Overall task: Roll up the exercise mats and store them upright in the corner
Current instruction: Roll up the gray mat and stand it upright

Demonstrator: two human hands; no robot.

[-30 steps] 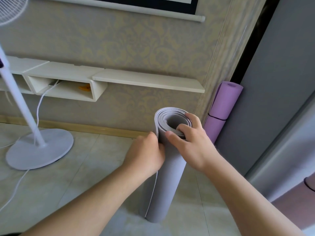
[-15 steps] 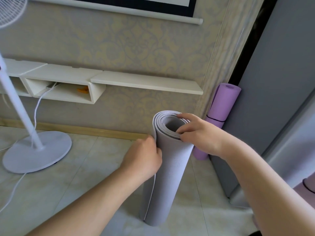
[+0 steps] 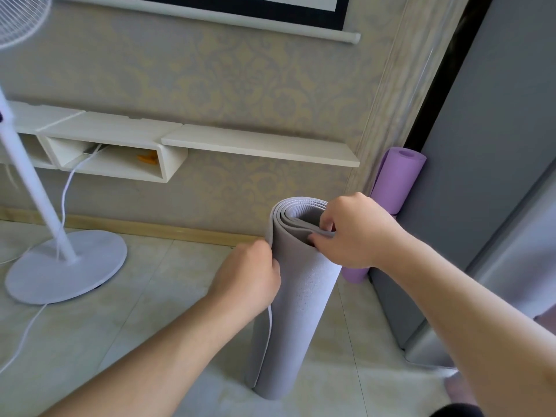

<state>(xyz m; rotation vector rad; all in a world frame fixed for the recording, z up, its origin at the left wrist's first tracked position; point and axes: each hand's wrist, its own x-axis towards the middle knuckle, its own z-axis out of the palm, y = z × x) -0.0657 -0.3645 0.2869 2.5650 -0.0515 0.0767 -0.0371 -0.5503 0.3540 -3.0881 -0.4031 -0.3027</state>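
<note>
Grey mat [image 3: 296, 311] stands upright on the floor; left hand [image 3: 249, 281] pinches its outer flap, right hand [image 3: 352, 233] grips the rim; corner's purple mat [image 3: 394, 185] waits just right.

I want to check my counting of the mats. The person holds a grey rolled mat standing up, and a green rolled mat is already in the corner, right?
Nearly. The head view shows the mat in the corner is purple, not green. The left hand and right hand do hold the grey rolled mat standing up.
</note>
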